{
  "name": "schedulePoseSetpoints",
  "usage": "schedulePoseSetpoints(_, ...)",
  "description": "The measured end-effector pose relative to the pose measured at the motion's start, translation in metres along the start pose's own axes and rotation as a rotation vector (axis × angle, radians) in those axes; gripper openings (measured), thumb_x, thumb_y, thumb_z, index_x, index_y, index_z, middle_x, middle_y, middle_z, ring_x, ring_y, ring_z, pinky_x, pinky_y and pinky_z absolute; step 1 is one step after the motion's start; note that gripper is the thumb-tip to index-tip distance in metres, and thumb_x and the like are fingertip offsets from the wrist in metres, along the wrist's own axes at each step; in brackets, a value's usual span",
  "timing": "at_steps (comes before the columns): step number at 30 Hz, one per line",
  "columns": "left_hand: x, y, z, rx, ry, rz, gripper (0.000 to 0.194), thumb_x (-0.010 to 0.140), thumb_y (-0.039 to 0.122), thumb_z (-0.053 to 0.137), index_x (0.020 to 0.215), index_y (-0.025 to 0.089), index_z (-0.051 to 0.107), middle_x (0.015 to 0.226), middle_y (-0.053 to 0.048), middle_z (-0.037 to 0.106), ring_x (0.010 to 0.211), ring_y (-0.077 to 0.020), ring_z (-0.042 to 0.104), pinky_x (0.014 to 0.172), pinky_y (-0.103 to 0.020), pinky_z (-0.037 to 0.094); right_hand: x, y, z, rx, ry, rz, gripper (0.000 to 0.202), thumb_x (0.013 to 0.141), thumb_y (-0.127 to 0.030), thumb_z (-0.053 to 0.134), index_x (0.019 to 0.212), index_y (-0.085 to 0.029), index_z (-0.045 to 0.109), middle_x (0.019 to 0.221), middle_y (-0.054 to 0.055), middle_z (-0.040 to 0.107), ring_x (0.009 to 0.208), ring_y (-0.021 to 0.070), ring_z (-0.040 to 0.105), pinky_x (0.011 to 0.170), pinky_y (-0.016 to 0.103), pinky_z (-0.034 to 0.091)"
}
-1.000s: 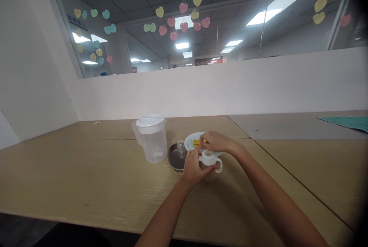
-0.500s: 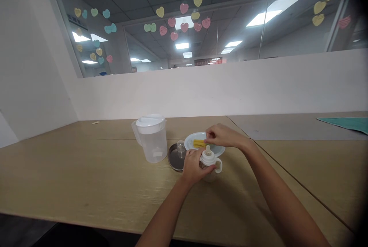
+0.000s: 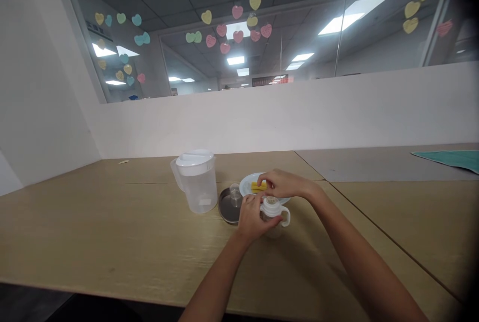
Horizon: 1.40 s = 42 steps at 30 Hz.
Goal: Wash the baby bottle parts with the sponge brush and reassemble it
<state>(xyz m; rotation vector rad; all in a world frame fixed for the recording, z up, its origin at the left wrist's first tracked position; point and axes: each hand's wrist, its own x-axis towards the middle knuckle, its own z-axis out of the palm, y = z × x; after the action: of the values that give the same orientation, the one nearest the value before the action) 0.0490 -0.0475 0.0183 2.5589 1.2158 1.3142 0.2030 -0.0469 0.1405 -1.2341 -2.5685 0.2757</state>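
Note:
A clear baby bottle with a white collar and side handles (image 3: 274,209) stands upright on the table. My left hand (image 3: 254,215) wraps round its left side, thumb across the front. Directly over the top is my right hand (image 3: 283,183), its fingers curled in a closed pinch by the bottle's nipple (image 3: 272,200). Those fingers hide the nipple's tip, so I cannot tell whether they grip it. Behind the hands, a pale plate (image 3: 246,185) carries yellow strips (image 3: 258,187); the right hand covers part of it.
Left of the bottle, a dark metal tray (image 3: 226,210) holds a small clear cup-like piece (image 3: 235,195). Further left stands a translucent pitcher (image 3: 200,187) with a white lid. A green cloth (image 3: 451,160) lies at the far right, and a white wall (image 3: 262,117) rises behind the table.
My right hand has moved slightly left and down from over the plate to the bottle's top, covering the nipple's tip. My left hand keeps its hold on the bottle.

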Motion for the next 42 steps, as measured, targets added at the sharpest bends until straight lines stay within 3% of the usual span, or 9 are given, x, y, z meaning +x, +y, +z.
schedulePoseSetpoints(7,0.001,-0.001,0.0,-0.016,0.022,-0.044,0.065,0.06,0.058,0.068,0.11,0.021,0.05,0.093,-0.006,0.061,0.092,-0.0261,0.054,0.084,-0.041,0.039,-0.001,-0.006,0.0,-0.021,-0.15,-0.007,0.036,0.063,-0.019,0.059,0.099,-0.021,0.06,0.083,0.001,0.062,0.07,0.0136,0.054,0.054,0.021,0.033)
schedulePoseSetpoints(15,0.0,-0.001,0.006,-0.051,0.066,-0.104,0.067,0.056,0.063,0.068,0.103,0.02,0.05,0.096,-0.006,0.06,0.096,-0.0261,0.053,0.085,-0.042,0.039,0.008,-0.011,0.017,-0.218,-0.1,0.052,0.016,0.071,-0.021,0.05,0.085,-0.019,0.056,0.081,0.005,0.063,0.068,0.0157,0.054,0.051,0.024,0.027)
schedulePoseSetpoints(20,0.0,0.0,0.006,-0.034,0.073,-0.1,0.065,0.056,0.063,0.068,0.101,0.02,0.051,0.095,-0.006,0.06,0.095,-0.0257,0.054,0.084,-0.04,0.039,0.01,-0.007,0.016,-0.201,-0.083,0.137,0.026,0.072,-0.028,0.055,0.095,-0.018,0.059,0.093,0.009,0.064,0.079,0.0201,0.058,0.054,0.024,0.031)
schedulePoseSetpoints(26,-0.002,-0.003,-0.005,-0.007,0.008,0.146,0.059,0.07,0.061,0.057,0.111,0.019,0.05,0.101,-0.008,0.061,0.094,-0.0252,0.054,0.089,-0.042,0.036,0.004,0.002,0.006,0.011,-0.11,0.18,0.046,0.062,-0.041,0.067,0.102,-0.019,0.058,0.088,0.005,0.064,0.068,0.0156,0.058,0.051,0.022,0.035)
schedulePoseSetpoints(28,-0.003,-0.009,-0.01,-0.024,0.097,0.164,0.05,0.079,0.053,0.05,0.115,0.018,0.048,0.108,-0.01,0.059,0.099,-0.0245,0.052,0.09,-0.041,0.036,0.002,0.003,0.003,0.033,-0.095,0.159,0.043,0.063,-0.045,0.067,0.096,-0.019,0.06,0.08,0.003,0.063,0.061,0.0131,0.054,0.049,0.022,0.033)
schedulePoseSetpoints(32,0.002,-0.031,-0.016,0.013,0.411,-0.107,0.025,0.09,0.033,0.036,0.1,0.02,0.055,0.104,-0.008,0.057,0.102,-0.0199,0.052,0.09,-0.036,0.039,-0.001,-0.001,-0.004,-0.025,0.07,0.079,0.031,0.074,-0.046,0.055,0.066,-0.016,0.059,0.063,0.001,0.058,0.055,0.0103,0.046,0.048,0.022,0.027)
schedulePoseSetpoints(34,0.005,-0.046,-0.018,0.073,0.461,-0.207,0.024,0.089,0.029,0.036,0.093,0.02,0.058,0.103,-0.008,0.056,0.103,-0.02,0.052,0.091,-0.037,0.04,-0.004,-0.004,-0.007,-0.037,0.117,0.061,0.035,0.08,-0.041,0.046,0.059,-0.015,0.056,0.056,0.0,0.054,0.051,0.0093,0.042,0.047,0.023,0.025)
schedulePoseSetpoints(38,0.005,-0.071,-0.015,0.219,0.248,-0.259,0.027,0.084,0.016,0.038,0.102,0.018,0.058,0.11,-0.009,0.056,0.105,-0.0217,0.051,0.092,-0.04,0.04,-0.009,-0.008,-0.011,0.001,0.106,0.037,0.034,0.084,-0.031,0.039,0.064,-0.014,0.06,0.059,0.002,0.058,0.048,0.0091,0.043,0.048,0.023,0.027)
schedulePoseSetpoints(42,0.0,-0.082,-0.009,0.363,-0.03,-0.301,0.051,0.076,0.009,0.042,0.127,0.017,0.042,0.133,-0.011,0.046,0.12,-0.0237,0.043,0.099,-0.04,0.035,-0.008,-0.006,-0.01,0.006,0.156,0.021,0.03,0.082,-0.015,0.036,0.085,-0.014,0.066,0.071,0.004,0.064,0.057,0.011,0.052,0.055,0.022,0.036)
